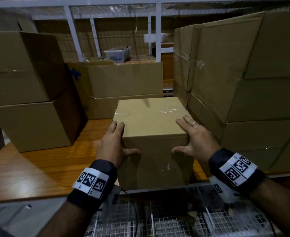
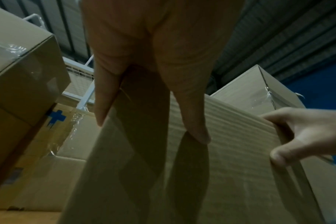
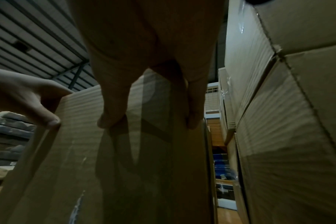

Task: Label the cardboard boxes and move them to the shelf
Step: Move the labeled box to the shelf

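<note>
A plain brown cardboard box (image 1: 151, 117) stands on the wooden shelf board (image 1: 55, 161), its front face near the shelf's front edge. My left hand (image 1: 114, 142) is on its near left top corner: straight fingers lie on the top, the thumb presses the front face. My right hand (image 1: 192, 137), with a ring, mirrors this on the near right corner. The left wrist view shows my left hand (image 2: 153, 75) flat on the box (image 2: 230, 151) and the right hand (image 2: 307, 136) at its edge. In the right wrist view, my right hand (image 3: 150, 60) lies along the box (image 3: 86, 151). No label shows on the box.
Two stacked boxes (image 1: 26, 82) stand to the left and a tall stack (image 1: 252, 82) sits close against the box's right side. More boxes (image 1: 123, 79) stand behind it. A white shelf frame (image 1: 72, 31) and a plastic bin (image 1: 117, 53) are farther back. Wire mesh (image 1: 158, 219) lies below.
</note>
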Demonstrator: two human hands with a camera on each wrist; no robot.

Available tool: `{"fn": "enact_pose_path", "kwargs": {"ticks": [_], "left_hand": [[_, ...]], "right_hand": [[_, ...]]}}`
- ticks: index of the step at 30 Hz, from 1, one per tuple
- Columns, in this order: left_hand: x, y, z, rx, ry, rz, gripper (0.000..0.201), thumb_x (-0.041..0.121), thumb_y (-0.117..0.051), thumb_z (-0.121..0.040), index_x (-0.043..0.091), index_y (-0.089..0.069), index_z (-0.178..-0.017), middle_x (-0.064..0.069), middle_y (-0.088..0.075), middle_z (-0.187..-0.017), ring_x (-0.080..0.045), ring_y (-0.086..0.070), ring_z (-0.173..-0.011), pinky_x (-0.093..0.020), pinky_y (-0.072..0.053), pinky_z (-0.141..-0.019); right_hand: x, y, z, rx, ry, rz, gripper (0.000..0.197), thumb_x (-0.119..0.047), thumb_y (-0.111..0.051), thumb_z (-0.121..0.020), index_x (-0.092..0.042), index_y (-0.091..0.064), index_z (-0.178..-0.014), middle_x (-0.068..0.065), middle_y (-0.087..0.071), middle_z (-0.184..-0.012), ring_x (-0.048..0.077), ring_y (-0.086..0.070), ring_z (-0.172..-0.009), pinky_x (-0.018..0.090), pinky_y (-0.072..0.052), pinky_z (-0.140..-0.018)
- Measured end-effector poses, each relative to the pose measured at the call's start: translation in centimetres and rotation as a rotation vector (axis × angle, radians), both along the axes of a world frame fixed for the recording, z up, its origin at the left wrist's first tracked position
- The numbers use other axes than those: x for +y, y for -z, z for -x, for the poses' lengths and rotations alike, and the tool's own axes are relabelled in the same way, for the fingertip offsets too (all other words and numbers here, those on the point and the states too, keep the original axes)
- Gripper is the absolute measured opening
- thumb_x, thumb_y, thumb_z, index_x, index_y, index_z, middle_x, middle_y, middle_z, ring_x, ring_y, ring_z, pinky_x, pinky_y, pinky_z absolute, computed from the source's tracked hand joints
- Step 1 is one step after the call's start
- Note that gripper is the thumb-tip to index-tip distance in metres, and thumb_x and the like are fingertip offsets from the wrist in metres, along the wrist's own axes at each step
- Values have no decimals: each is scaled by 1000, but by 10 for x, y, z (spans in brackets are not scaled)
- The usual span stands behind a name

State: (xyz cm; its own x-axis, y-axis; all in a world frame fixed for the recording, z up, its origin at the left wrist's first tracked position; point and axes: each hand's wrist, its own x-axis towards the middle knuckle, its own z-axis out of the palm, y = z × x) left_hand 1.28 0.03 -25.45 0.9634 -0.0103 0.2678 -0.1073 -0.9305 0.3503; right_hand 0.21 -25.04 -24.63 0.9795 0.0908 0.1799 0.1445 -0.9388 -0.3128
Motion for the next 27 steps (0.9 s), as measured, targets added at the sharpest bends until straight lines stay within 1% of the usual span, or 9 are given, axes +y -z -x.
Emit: {"fn": "enact_pose_path", "kwargs": {"ticks": [4,6,11,15,20,23,27], "left_hand": [[-3,-2,3,-27,27,-25,104,50,-78,-67,21,-22,-150,0,-17,-158,-20,-27,-140,-37,-29,-111],[-4,-4,4,-16,37,-33,102,49,-77,-70,21,-20,-150,1,-17,-158,-19,-25,-141,-35,-27,-111],[-3,-4,12,-29,48,-39,100,52,-75,-71,22,-22,-150,3,-18,-158,-19,-28,-140,-37,-28,-111],[-1,-4,23,-69,46,-48,97,52,-73,-72,22,-23,-150,4,-19,-157,-17,-28,-140,-35,-27,-111],[2,-9,42,-114,61,-76,94,51,-73,-73,22,-25,-149,3,-22,-157,-18,-30,-139,-33,-27,-111],[3,-11,54,-117,68,-77,94,51,-72,-74,23,-24,-149,5,-21,-157,-19,-31,-138,-33,-27,-111],[3,-10,73,-154,75,-56,92,49,-75,-72,21,-30,-147,3,-28,-155,-19,-36,-134,-35,-31,-109]], "right_hand": [[2,2,-1,-44,-8,19,102,-52,-78,-68,-29,-23,-150,0,-17,-159,23,-27,-140,40,-27,-113],[1,3,-1,-52,-13,17,101,-51,-78,-68,-28,-24,-150,0,-20,-158,24,-28,-140,40,-26,-113],[0,3,2,-57,-24,25,99,-53,-77,-69,-29,-26,-149,-1,-21,-158,25,-28,-139,40,-27,-112],[-1,2,9,-78,-35,19,97,-52,-78,-68,-28,-28,-149,-2,-24,-157,25,-31,-137,41,-29,-110],[-1,4,23,-118,-51,-14,98,-52,-80,-64,-24,-35,-146,2,-31,-154,27,-36,-135,45,-32,-110],[-2,4,34,-149,-56,-30,98,-51,-81,-63,-23,-37,-146,2,-33,-153,27,-36,-135,44,-32,-110],[-4,3,51,-174,-66,-23,99,-54,-80,-61,-23,-39,-145,3,-35,-152,28,-40,-133,43,-32,-109]]}}
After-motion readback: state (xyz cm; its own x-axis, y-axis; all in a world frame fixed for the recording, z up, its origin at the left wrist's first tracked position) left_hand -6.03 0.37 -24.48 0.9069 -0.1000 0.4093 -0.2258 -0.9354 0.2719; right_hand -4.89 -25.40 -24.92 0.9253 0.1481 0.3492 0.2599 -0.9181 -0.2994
